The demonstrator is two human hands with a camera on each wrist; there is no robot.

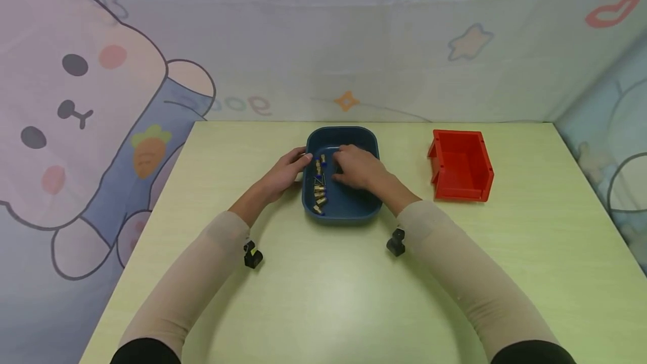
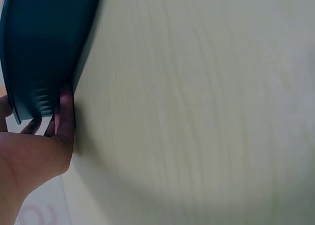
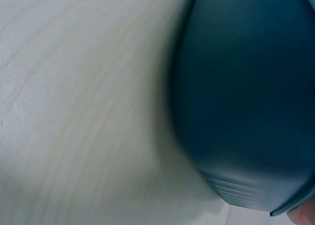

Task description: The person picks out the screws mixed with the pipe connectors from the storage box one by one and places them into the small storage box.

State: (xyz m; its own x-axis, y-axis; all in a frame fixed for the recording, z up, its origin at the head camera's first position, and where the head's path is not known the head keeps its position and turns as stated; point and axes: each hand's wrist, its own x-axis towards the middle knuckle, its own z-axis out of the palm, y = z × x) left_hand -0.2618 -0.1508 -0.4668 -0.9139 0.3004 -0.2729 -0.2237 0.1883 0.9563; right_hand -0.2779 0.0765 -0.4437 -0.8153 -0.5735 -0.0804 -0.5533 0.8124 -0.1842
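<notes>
Beige-sleeved forearms fill the bottom of the head view, each wearing a small black wrist camera, and both reach forward over the pale green wooden table (image 1: pixel 323 296).

Between the two hands, on that table, sits the dark blue rounded-rectangular plastic tray (image 1: pixel 354 209); the left wrist view shows its outer wall (image 2: pixel 44 48) right at the fingertips, and the right wrist view shows its curved underside and corner (image 3: pixel 246 97) close up. Well off to the right of the right hand stands a red open-fronted plastic storage bin (image 1: pixel 461 165), apart from the tray.

At the tray's left rim rests the left hand (image 1: pixel 285 172), its fingers fairly straight and touching the outside wall, thumb near the top edge; it is not wrapped round anything that shows. Inside the tray lies the right hand (image 1: pixel 356 167), palm down, fingers curled toward the parts. Whether those fingers pinch anything cannot be told, since the fingertips are hidden under the hand.

Just between the two hands, along the tray's left inner side, lies a row of small brass-coloured fittings, some with blue ends (image 1: pixel 319 187), running from beside the right hand's fingertips toward the near rim.
</notes>
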